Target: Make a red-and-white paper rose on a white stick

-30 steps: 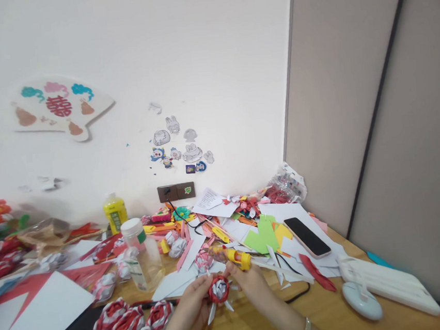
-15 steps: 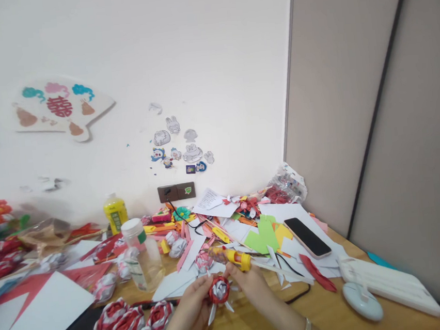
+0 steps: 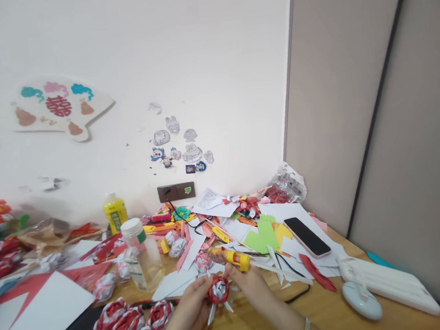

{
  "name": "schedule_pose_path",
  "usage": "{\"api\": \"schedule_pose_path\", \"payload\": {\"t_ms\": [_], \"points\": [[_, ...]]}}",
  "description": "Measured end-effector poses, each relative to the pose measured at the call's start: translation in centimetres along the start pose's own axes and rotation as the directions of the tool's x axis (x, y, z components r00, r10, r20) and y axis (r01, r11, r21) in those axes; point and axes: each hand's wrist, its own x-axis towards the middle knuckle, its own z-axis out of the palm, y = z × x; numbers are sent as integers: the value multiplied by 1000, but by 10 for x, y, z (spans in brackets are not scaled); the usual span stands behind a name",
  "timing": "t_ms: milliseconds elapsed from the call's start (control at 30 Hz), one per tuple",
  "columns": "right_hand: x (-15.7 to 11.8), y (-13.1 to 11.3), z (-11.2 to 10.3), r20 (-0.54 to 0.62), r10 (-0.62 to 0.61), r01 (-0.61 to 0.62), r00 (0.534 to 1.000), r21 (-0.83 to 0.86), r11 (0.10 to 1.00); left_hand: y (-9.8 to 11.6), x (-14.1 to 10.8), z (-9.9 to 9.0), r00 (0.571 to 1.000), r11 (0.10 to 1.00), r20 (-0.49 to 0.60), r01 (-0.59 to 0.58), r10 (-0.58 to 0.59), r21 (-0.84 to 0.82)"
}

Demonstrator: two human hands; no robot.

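Observation:
A small rolled paper flower (image 3: 218,290), red outside and white inside, with white strips sticking out below, is between both hands near the table's front. My left hand (image 3: 194,305) pinches its left side. My right hand (image 3: 247,281) has its fingertips on the flower's upper right edge. Just beyond the right hand lies a yellow glue gun (image 3: 237,260), its patterned end pointing left. Finished-looking red and white paper rolls (image 3: 128,324) sit in a group to the left of my left hand.
Beyond the hands stand a clear jar (image 3: 143,255) and a yellow bottle (image 3: 115,213). Coloured paper scraps (image 3: 263,235) cover the back. To the right are a phone (image 3: 307,236), a mouse (image 3: 361,300), a white keyboard (image 3: 390,283) and a black cable (image 3: 298,295).

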Motion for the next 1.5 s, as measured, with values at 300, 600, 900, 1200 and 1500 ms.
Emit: {"api": "schedule_pose_path", "payload": {"t_ms": [300,600,900,1200,1500], "points": [[0,2,0,-22,-41,41,999,19,999,-3,2,-2,1000,1000,-7,-6,6,8],[-1,2,0,-6,-42,42,999,30,999,-3,4,-4,1000,1000,-14,-12,12,0],[-3,-7,0,30,-81,79,996,59,995,-4,4,-5,1000,1000,-19,-11,11,6],[-4,-6,0,7,-66,66,998,12,998,-4,5,-6,1000,1000,7,-15,14,9],[-4,-6,0,-5,-83,83,997,-3,997,-7,8,-9,1000,1000,15,-19,19,14]]}}
